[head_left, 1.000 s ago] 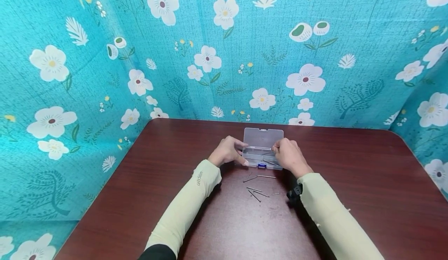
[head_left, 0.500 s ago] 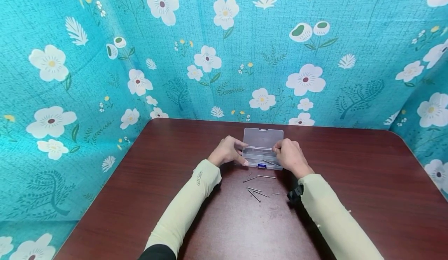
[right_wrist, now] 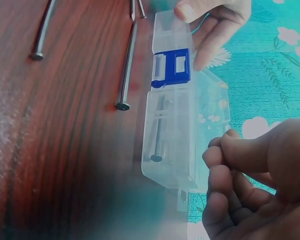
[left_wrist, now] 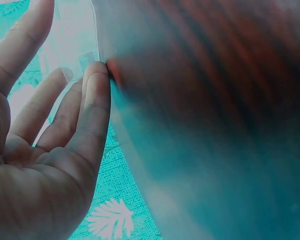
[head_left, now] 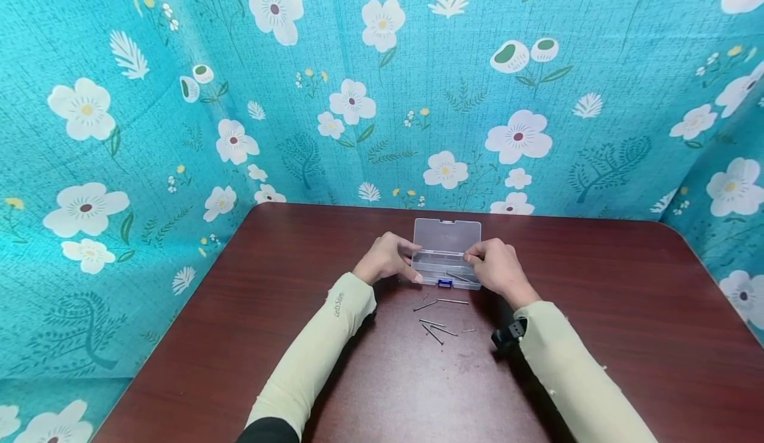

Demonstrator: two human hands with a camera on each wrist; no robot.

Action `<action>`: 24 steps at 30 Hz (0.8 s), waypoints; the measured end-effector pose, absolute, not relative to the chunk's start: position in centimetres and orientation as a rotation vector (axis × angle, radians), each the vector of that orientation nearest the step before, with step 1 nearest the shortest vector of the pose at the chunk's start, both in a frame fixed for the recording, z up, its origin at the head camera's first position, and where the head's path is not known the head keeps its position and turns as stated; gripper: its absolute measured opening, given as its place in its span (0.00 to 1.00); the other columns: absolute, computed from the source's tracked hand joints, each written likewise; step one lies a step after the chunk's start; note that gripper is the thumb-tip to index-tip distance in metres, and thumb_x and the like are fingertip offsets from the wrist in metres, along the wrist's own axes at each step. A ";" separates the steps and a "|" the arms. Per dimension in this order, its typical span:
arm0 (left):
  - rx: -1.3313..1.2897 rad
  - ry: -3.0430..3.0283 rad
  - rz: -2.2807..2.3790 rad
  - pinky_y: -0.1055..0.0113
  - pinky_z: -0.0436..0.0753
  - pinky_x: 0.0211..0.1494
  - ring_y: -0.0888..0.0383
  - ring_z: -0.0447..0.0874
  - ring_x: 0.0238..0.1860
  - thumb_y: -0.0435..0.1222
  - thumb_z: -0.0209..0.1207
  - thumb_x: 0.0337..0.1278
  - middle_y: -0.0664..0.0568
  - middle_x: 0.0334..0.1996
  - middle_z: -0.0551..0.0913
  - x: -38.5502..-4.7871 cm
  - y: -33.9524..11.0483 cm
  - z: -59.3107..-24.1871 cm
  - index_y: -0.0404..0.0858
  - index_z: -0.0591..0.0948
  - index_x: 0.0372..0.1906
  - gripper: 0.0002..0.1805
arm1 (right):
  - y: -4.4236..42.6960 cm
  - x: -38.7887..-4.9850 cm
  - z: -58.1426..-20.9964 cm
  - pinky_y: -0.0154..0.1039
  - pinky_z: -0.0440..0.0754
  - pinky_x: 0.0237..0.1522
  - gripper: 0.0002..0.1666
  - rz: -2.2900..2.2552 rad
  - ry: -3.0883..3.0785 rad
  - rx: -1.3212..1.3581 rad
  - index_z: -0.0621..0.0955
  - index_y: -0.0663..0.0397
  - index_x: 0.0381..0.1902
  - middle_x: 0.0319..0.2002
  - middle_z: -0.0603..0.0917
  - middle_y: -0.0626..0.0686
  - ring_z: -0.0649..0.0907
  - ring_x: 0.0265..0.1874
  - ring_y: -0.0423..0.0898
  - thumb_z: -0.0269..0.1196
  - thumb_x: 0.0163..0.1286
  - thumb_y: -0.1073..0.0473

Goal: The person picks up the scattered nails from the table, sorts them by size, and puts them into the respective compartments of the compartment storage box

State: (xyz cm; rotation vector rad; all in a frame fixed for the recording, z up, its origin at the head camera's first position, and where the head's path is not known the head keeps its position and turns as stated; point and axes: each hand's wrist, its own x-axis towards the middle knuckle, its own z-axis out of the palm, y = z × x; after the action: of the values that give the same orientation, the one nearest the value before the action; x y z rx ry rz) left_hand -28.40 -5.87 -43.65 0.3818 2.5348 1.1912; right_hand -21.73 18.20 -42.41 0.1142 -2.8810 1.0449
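Note:
A clear plastic compartment box (head_left: 431, 268) with a blue latch (right_wrist: 179, 67) stands on the table, lid (head_left: 447, 235) raised at the back. My left hand (head_left: 385, 257) grips its left end, thumb at the front corner and fingers toward the back. In the left wrist view its fingertips touch the clear plastic. My right hand (head_left: 497, 265) is at the box's right end, thumb and index fingertips together and the other fingers curled. No object shows between those fingertips (right_wrist: 230, 142). A nail (right_wrist: 158, 132) lies in the front right compartment.
Several loose nails (head_left: 452, 301) lie on the dark red-brown table (head_left: 334, 231) in front of the box. One small nail (head_left: 469, 330) lies apart, toward the right. Behind the table hangs a turquoise flowered cloth (head_left: 418, 85).
My right hand has shifted slightly right and toward me. A thin nail-like line in the back compartment near its fingertips no longer shows. My left hand keeps its grip on the box.

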 end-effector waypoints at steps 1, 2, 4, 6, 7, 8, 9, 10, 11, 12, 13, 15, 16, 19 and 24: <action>0.383 2.538 1.189 0.68 0.83 0.41 0.64 0.87 0.36 0.34 0.87 0.21 0.54 0.44 0.89 -28.4 -5.9 -43.7 0.45 0.89 0.53 0.39 | 18.2 -21.6 -42.4 0.43 0.71 0.28 0.09 1.057 -2.879 0.115 0.90 0.60 0.38 0.27 0.84 0.51 0.75 0.23 0.47 0.63 0.72 0.64; 0.385 2.539 1.189 0.68 0.83 0.41 0.64 0.87 0.36 0.34 0.87 0.21 0.54 0.44 0.89 -28.4 -5.9 -43.7 0.45 0.88 0.53 0.39 | 18.2 -21.4 -42.4 0.43 0.71 0.29 0.09 1.063 -2.880 0.119 0.90 0.60 0.38 0.28 0.85 0.51 0.75 0.24 0.47 0.63 0.72 0.64; 0.384 2.537 1.193 0.68 0.83 0.41 0.64 0.87 0.36 0.34 0.87 0.21 0.54 0.45 0.89 -28.4 -5.9 -43.7 0.45 0.88 0.53 0.39 | 18.2 -21.2 -42.3 0.44 0.72 0.31 0.09 1.062 -2.878 0.133 0.90 0.60 0.38 0.32 0.87 0.54 0.77 0.26 0.48 0.64 0.71 0.63; 0.385 2.538 1.196 0.68 0.83 0.41 0.64 0.87 0.36 0.34 0.87 0.21 0.53 0.45 0.89 -28.4 -5.9 -43.7 0.44 0.88 0.53 0.39 | 18.2 -20.9 -42.3 0.45 0.74 0.33 0.08 1.063 -2.877 0.146 0.90 0.59 0.38 0.39 0.88 0.56 0.78 0.30 0.49 0.64 0.70 0.64; 0.385 2.538 1.198 0.68 0.83 0.41 0.64 0.87 0.36 0.34 0.87 0.21 0.52 0.45 0.89 -28.4 -5.9 -43.7 0.44 0.88 0.53 0.39 | 18.2 -20.8 -42.4 0.45 0.74 0.35 0.08 1.060 -2.880 0.149 0.90 0.59 0.38 0.41 0.88 0.57 0.80 0.33 0.50 0.64 0.70 0.63; 0.384 2.534 1.202 0.68 0.83 0.41 0.63 0.87 0.36 0.33 0.87 0.21 0.52 0.45 0.89 -28.4 -5.9 -43.7 0.44 0.88 0.53 0.39 | 18.1 -20.7 -42.4 0.46 0.75 0.36 0.08 1.056 -2.882 0.155 0.90 0.58 0.38 0.43 0.88 0.58 0.80 0.35 0.50 0.65 0.69 0.63; 0.384 2.531 1.205 0.68 0.83 0.41 0.63 0.87 0.36 0.33 0.86 0.21 0.52 0.45 0.89 -28.4 -5.9 -43.7 0.44 0.88 0.53 0.39 | 18.1 -20.6 -42.4 0.47 0.75 0.37 0.08 1.054 -2.883 0.160 0.90 0.58 0.37 0.44 0.88 0.58 0.81 0.36 0.51 0.65 0.69 0.63; 0.384 2.531 1.205 0.68 0.83 0.41 0.63 0.87 0.36 0.33 0.86 0.21 0.52 0.45 0.89 -28.4 -5.9 -43.7 0.43 0.88 0.53 0.39 | 18.1 -20.4 -42.5 0.47 0.75 0.38 0.07 1.055 -2.888 0.159 0.90 0.57 0.37 0.44 0.88 0.58 0.81 0.37 0.51 0.65 0.69 0.63; 0.384 2.528 1.206 0.68 0.83 0.41 0.63 0.87 0.36 0.33 0.86 0.21 0.52 0.45 0.89 -28.4 -5.9 -43.7 0.43 0.88 0.53 0.39 | 18.0 -20.3 -42.5 0.47 0.76 0.38 0.07 1.058 -2.894 0.155 0.90 0.57 0.37 0.43 0.88 0.57 0.81 0.37 0.51 0.66 0.68 0.63; 0.382 2.525 1.207 0.68 0.83 0.41 0.63 0.87 0.36 0.33 0.86 0.21 0.52 0.45 0.89 -28.4 -5.8 -43.6 0.43 0.88 0.53 0.39 | 18.0 -20.2 -42.6 0.47 0.75 0.38 0.07 1.056 -2.898 0.154 0.91 0.56 0.36 0.42 0.88 0.56 0.80 0.37 0.50 0.66 0.68 0.63; 0.381 2.523 1.208 0.68 0.83 0.41 0.63 0.87 0.36 0.33 0.86 0.21 0.52 0.45 0.89 -28.4 -5.8 -43.6 0.43 0.88 0.53 0.39 | 17.9 -20.0 -42.6 0.46 0.75 0.38 0.07 1.054 -2.901 0.157 0.91 0.56 0.36 0.40 0.88 0.55 0.80 0.35 0.50 0.66 0.68 0.63; 0.380 2.524 1.207 0.68 0.83 0.41 0.63 0.87 0.36 0.33 0.86 0.21 0.52 0.45 0.89 -28.4 -5.8 -43.6 0.43 0.88 0.53 0.39 | 17.9 -19.8 -42.6 0.46 0.75 0.36 0.06 1.057 -2.909 0.169 0.91 0.56 0.35 0.36 0.88 0.53 0.79 0.32 0.49 0.66 0.68 0.63; 0.380 2.524 1.206 0.68 0.83 0.41 0.63 0.87 0.36 0.33 0.86 0.21 0.52 0.45 0.89 -28.4 -5.8 -43.6 0.43 0.88 0.53 0.39 | 17.8 -19.7 -42.6 0.46 0.75 0.36 0.06 1.061 -2.914 0.169 0.91 0.55 0.34 0.35 0.87 0.51 0.78 0.31 0.48 0.66 0.68 0.63; 0.378 2.526 1.199 0.68 0.83 0.40 0.63 0.87 0.36 0.33 0.86 0.22 0.51 0.45 0.89 -28.4 -5.8 -43.6 0.43 0.88 0.53 0.38 | 17.8 -19.3 -42.5 0.46 0.76 0.35 0.06 1.072 -2.918 0.185 0.91 0.55 0.34 0.32 0.86 0.50 0.78 0.30 0.47 0.66 0.67 0.64; 0.372 2.524 1.201 0.67 0.83 0.40 0.63 0.87 0.36 0.32 0.86 0.22 0.50 0.43 0.89 -28.4 -5.8 -43.6 0.43 0.88 0.53 0.38 | 17.8 -18.7 -42.6 0.47 0.77 0.37 0.05 1.072 -2.915 0.211 0.90 0.53 0.32 0.30 0.86 0.47 0.79 0.30 0.46 0.67 0.66 0.63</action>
State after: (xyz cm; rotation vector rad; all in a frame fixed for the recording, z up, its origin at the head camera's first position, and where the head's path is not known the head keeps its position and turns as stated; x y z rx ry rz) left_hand -28.35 -5.80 -43.60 0.3724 2.5239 1.2010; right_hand -18.69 17.84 -42.60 0.2115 -2.9148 1.0719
